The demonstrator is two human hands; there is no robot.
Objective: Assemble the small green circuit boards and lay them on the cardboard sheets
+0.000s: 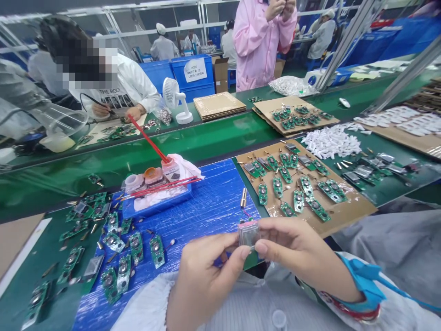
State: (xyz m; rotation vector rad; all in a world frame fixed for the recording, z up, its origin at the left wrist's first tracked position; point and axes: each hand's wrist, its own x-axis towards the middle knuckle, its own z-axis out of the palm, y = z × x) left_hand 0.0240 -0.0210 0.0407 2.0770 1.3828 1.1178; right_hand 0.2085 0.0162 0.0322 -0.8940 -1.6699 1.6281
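Observation:
Both my hands hold one small silver battery cell (248, 233) with a pink top edge, low in the middle of the view. My left hand (203, 280) pinches its left side with thumb and fingers. My right hand (298, 250) grips its right side; a blue strap (361, 282) is on that wrist. Thin red wires run from the cell up to a small brass cylinder motor (243, 196) lying on the blue mat (206, 207).
Several green circuit boards (113, 248) lie scattered at left; more boards (292, 184) sit on a cardboard sheet at right. A blue tray (155, 202) holds small jars and red brushes. A green conveyor belt (206, 142) runs behind, with other workers beyond it.

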